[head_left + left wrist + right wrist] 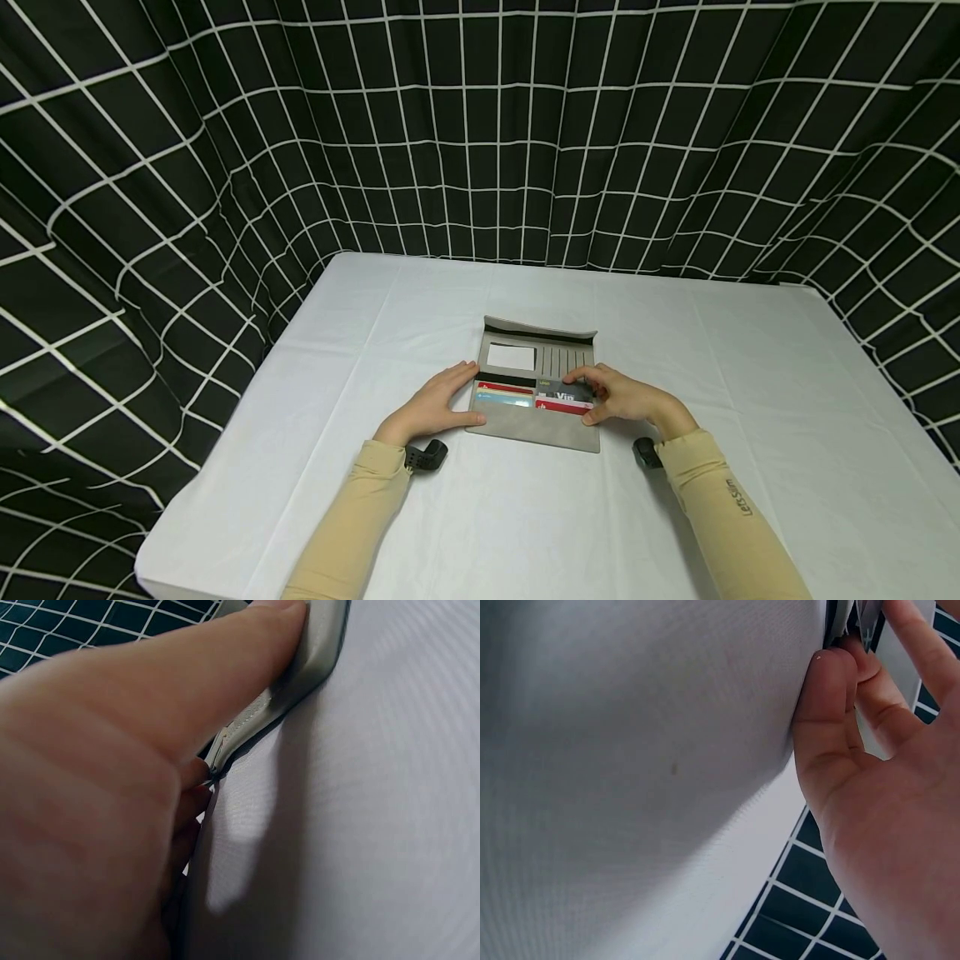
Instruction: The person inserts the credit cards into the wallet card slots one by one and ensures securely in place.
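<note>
A grey long wallet (536, 426) lies unfolded on the white table, its upper flap slightly raised. Two card pockets cross its middle. The left one holds a red card (504, 388) above a light blue card (498, 400); the right one, a grey card (558, 389) marked "Vip" above a red card (558, 407). My left hand (433, 404) rests at the wallet's left edge, thumb and fingers spread and fairly straight on its border. With bent fingers, my right hand (626, 398) holds the grey card by its right end, index fingertip at its top edge.
A white card or paper (512, 357) shows in the wallet's window, beside a row of narrow slots (566, 362). White cloth covers the table (525, 517). Black curtains with a white grid (465, 125) hang behind and on both sides.
</note>
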Motion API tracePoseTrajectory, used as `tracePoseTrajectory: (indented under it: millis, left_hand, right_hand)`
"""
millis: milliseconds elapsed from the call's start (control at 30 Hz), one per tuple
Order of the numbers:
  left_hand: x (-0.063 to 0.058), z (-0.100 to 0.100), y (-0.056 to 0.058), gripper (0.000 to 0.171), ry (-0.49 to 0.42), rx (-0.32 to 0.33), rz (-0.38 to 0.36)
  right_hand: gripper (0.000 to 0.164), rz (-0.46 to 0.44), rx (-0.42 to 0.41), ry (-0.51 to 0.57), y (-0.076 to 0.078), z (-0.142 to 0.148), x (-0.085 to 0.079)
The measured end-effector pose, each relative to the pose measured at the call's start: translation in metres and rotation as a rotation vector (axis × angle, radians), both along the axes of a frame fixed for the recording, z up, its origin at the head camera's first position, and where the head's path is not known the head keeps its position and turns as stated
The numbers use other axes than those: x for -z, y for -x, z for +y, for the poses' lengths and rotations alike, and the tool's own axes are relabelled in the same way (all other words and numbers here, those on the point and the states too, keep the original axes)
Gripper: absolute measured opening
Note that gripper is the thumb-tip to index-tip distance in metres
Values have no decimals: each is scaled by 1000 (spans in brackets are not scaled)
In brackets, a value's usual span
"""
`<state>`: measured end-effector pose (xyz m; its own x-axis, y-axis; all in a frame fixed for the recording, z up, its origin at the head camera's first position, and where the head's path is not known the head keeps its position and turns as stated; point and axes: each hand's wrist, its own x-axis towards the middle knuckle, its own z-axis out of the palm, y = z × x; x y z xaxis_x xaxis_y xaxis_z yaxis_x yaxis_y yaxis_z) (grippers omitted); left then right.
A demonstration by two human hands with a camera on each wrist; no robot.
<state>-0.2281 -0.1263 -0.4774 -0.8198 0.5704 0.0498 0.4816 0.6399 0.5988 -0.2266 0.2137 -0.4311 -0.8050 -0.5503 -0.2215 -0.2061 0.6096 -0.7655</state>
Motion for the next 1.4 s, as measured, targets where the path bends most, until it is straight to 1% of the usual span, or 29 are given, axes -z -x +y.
tracePoseTrajectory:
  millis: [467,667,867,1133,1267,1400]
  left_hand:
    - [-2,0,-1,87,-2,-9,-14]
    - [-2,0,-1,89,3,-15,-16]
    - [0,0,-1,89,6,-17,-21]
    - [1,0,0,89,1,-17,-15]
    - [2,0,0,89,7,-21,-16]
    - [2,0,0,89,15,-22,-21]
  right_hand:
    - [57,-7,1,21,-1,-1,0]
    - [60,-13,34,28,-2,0,1]
    - [53,-10,45,47,-1,1,3]
    - [39,2,10,62,-3,0,1]
    - [40,11,-2,59,-4,-1,0]
    - [44,30,-32,52,-3,0,1]
